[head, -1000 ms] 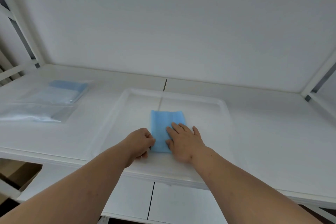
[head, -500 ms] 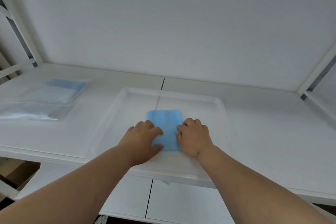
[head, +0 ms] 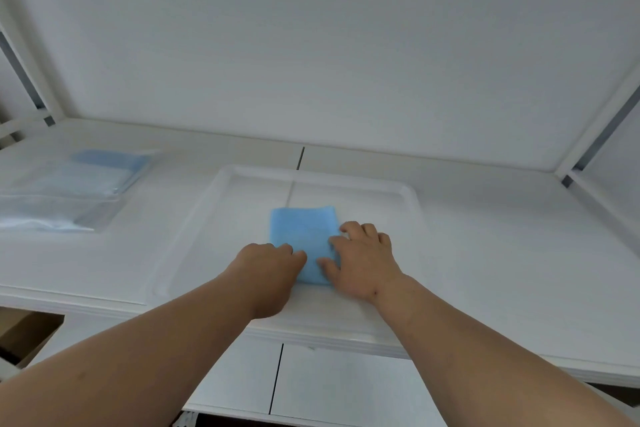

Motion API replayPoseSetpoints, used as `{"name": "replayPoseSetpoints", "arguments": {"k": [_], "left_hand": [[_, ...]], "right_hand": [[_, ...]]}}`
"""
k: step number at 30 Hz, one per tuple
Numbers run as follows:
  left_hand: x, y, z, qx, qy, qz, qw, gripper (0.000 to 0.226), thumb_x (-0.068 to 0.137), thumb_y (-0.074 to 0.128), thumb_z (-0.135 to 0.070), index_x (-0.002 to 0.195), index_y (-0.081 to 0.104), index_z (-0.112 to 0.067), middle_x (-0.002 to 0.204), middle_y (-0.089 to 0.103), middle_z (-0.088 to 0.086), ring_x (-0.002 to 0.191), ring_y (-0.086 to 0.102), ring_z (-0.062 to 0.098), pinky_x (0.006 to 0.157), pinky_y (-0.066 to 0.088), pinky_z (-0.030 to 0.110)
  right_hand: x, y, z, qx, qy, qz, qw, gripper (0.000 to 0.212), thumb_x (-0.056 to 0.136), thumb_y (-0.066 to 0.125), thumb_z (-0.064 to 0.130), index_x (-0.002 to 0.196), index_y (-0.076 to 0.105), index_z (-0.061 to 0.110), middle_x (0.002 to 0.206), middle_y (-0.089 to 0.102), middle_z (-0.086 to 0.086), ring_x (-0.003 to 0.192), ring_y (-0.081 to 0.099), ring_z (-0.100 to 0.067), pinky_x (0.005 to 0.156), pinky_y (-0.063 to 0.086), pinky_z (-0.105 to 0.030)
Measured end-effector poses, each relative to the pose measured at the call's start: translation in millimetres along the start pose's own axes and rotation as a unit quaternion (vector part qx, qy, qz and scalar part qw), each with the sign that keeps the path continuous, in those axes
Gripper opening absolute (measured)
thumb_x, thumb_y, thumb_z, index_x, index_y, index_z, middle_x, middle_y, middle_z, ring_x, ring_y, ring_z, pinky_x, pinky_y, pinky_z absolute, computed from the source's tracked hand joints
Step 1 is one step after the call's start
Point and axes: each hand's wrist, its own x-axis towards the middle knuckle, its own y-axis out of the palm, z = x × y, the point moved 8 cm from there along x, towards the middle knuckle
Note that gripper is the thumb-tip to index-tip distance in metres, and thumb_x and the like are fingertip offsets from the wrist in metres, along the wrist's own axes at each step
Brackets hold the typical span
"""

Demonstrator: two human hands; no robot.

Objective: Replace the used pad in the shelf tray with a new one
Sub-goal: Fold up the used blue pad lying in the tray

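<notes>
Blue folded pad [head: 302,236] lay mid-tray [head: 408,198] on the white shelf [head: 502,236]. Left hand [head: 266,270], fingers curled, pinched its near left edge; right hand [head: 360,260], fingers bent, gripped its right edge.

It looked like a clean storage or lab-type space: a bare white shelving unit [head: 485,218] held a white tray [head: 408,194], with bagged blue pads [head: 79,184] at ten o'clock.
</notes>
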Motion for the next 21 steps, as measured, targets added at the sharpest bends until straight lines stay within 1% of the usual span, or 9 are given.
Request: {"name": "replayPoseSetpoints", "arguments": {"k": [3,5,7,10,12,14,16,18,21], "left_hand": [[3,0,8,-0.046,-0.024,0.004,0.999,0.021,0.088,0.042,-0.022,0.109,0.045,-0.019,0.105,0.056,0.003,0.091,0.06,0.029,0.068,0.037,0.034],[3,-1,15,-0.079,-0.031,0.002,0.996,0.015,0.092,0.039,-0.024,0.104,0.046,-0.019,0.104,0.059,0.004,0.091,0.06,0.029,0.07,0.038,0.033],[3,-2,22,-0.1,-0.03,0.0,0.995,0.014,0.097,0.036,-0.029,0.101,0.046,-0.02,0.101,0.061,0.004,0.09,0.059,0.029,0.071,0.04,0.032],[0,-2,31,-0.139,-0.043,-0.004,0.989,0.016,0.099,0.035,-0.034,0.092,0.041,-0.021,0.09,0.06,0.004,0.08,0.054,0.027,0.07,0.041,0.034],[-3,0,36,-0.162,-0.057,-0.016,0.985,0.019,0.098,0.036,-0.037,0.089,0.04,-0.02,0.086,0.059,0.003,0.078,0.053,0.025,0.071,0.045,0.036],[-7,2,39,-0.185,-0.067,-0.025,0.98,0.023,0.095,0.043,-0.045,0.097,0.046,-0.023,0.095,0.059,-0.003,0.089,0.055,0.021,0.077,0.047,0.036],[-10,7,39,-0.204,-0.065,-0.011,0.977,0.038,0.087,0.054,-0.054,0.116,0.049,-0.028,0.113,0.055,-0.01,0.106,0.052,0.016,0.087,0.046,0.033],[-10,10,37,-0.198,-0.063,0.007,0.978,0.045,0.088,0.056,-0.048,0.127,0.049,-0.028,0.125,0.054,-0.008,0.116,0.05,0.017,0.096,0.044,0.034],[-5,8,41,-0.211,-0.091,-0.001,0.973,0.03,0.095,0.049,-0.04,0.115,0.061,-0.022,0.113,0.064,-0.001,0.106,0.057,0.02,0.09,0.046,0.033]], "right_hand": [[-6,2,20,-0.038,-0.104,-0.001,0.994,0.064,0.081,0.039,0.073,0.124,0.055,0.029,0.139,0.038,0.002,0.124,0.035,-0.022,0.102,0.027,-0.04],[-7,6,26,-0.049,-0.121,0.008,0.991,0.062,0.081,0.041,0.071,0.123,0.053,0.027,0.127,0.045,0.004,0.116,0.042,-0.02,0.101,0.03,-0.039],[-6,3,28,-0.052,-0.12,-0.008,0.991,0.051,0.085,0.045,0.059,0.12,0.053,0.023,0.118,0.052,0.003,0.108,0.048,-0.021,0.098,0.033,-0.037],[-4,-2,32,-0.06,-0.134,-0.021,0.989,0.031,0.088,0.046,0.03,0.115,0.055,0.018,0.111,0.058,-0.001,0.102,0.054,-0.025,0.093,0.036,-0.036],[-1,-2,31,-0.066,-0.134,-0.008,0.989,0.033,0.085,0.045,0.015,0.116,0.057,0.017,0.111,0.061,-0.002,0.1,0.057,-0.027,0.093,0.037,-0.037],[3,-5,29,-0.059,-0.124,-0.004,0.99,0.035,0.083,0.044,0.011,0.114,0.06,0.017,0.11,0.064,-0.003,0.098,0.059,-0.028,0.09,0.039,-0.038],[4,-9,29,-0.05,-0.118,-0.002,0.992,0.031,0.084,0.044,0.01,0.108,0.062,0.018,0.106,0.066,-0.004,0.093,0.06,-0.03,0.083,0.04,-0.036],[6,-12,28,-0.02,-0.105,0.013,0.994,0.029,0.085,0.045,0.011,0.107,0.063,0.018,0.104,0.067,-0.004,0.092,0.06,-0.03,0.078,0.042,-0.035],[8,-12,21,0.049,-0.07,0.047,0.995,0.025,0.086,0.047,0.012,0.101,0.066,0.016,0.1,0.067,-0.006,0.093,0.059,-0.028,0.078,0.045,-0.035]]}}
